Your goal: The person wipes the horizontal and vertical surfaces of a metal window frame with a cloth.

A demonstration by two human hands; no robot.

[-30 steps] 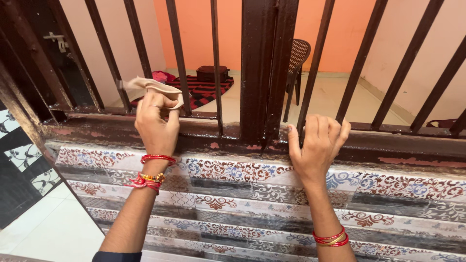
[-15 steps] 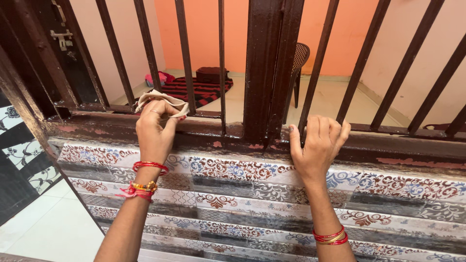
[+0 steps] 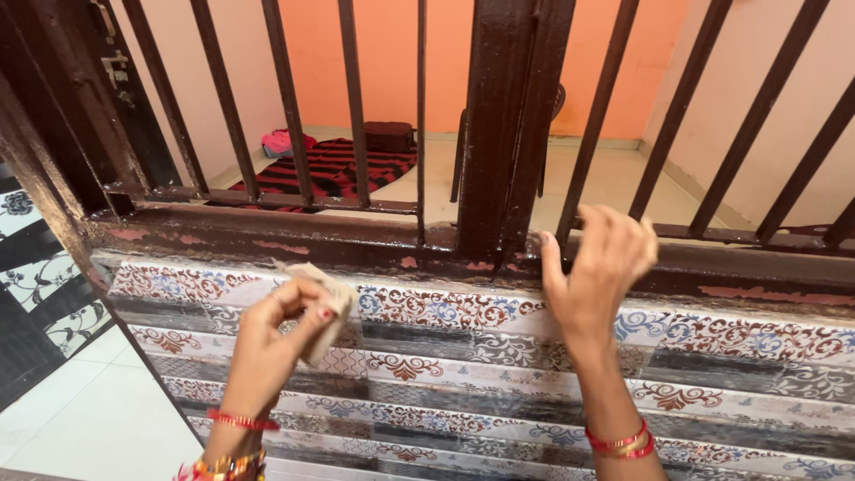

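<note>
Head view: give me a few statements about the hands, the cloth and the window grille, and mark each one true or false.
1. The left hand holds a beige cloth. True.
2. The cloth is pressed against a grille bar. False: it is held lower, in front of the patterned tiles.
3. The right hand is at the brown sill, beside the thick post. True.
4. The right hand holds a brush. False: it holds nothing.
5. A red striped mat lies on the floor beyond the bars. True.
</note>
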